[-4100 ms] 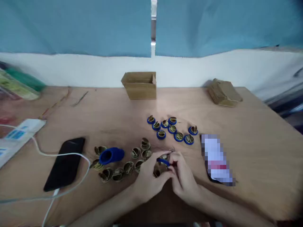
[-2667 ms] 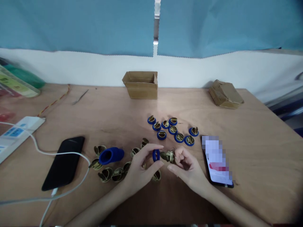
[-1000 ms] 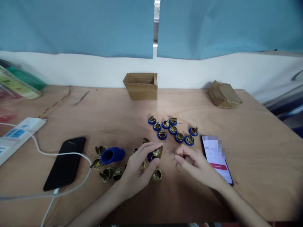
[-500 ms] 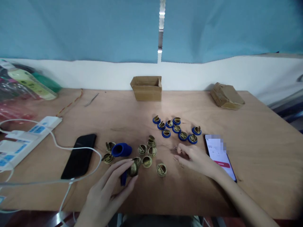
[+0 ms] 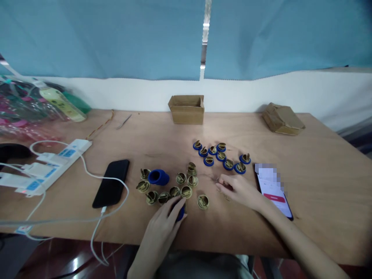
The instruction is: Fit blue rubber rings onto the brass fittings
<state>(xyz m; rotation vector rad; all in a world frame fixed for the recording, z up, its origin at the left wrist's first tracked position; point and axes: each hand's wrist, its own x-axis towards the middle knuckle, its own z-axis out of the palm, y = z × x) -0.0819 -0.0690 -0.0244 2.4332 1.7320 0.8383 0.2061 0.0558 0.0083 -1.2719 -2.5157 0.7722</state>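
Note:
My left hand [image 5: 167, 219], low in the middle of the table, has its fingers closed around a blue ring-like piece [image 5: 180, 213], mostly hidden by them. Just beyond it stand several round brass fittings [image 5: 186, 192], some with a raised flap or bar on top. A short blue tube [image 5: 158, 177] lies on its side among them. My right hand [image 5: 236, 190] rests on the table to the right in a pinch, a thin metal bit [image 5: 217, 179] at its fingertips, too small to name. Farther back sit several brass fittings with blue rings [image 5: 221, 156] around their bases.
An open cardboard box [image 5: 187, 115] stands at the back, a crumpled one [image 5: 283, 119] to its right. A lit phone [image 5: 273, 193] lies right of my right hand. On the left are a black phone [image 5: 112, 184], cables, a power strip [image 5: 59, 166], tweezers [image 5: 124, 121] and bottles.
My left hand has moved rightward and nearer the table's front edge, uncovering brass fittings. Blue now shows between its fingers where a brass fitting showed before. My right hand stays in its pinch.

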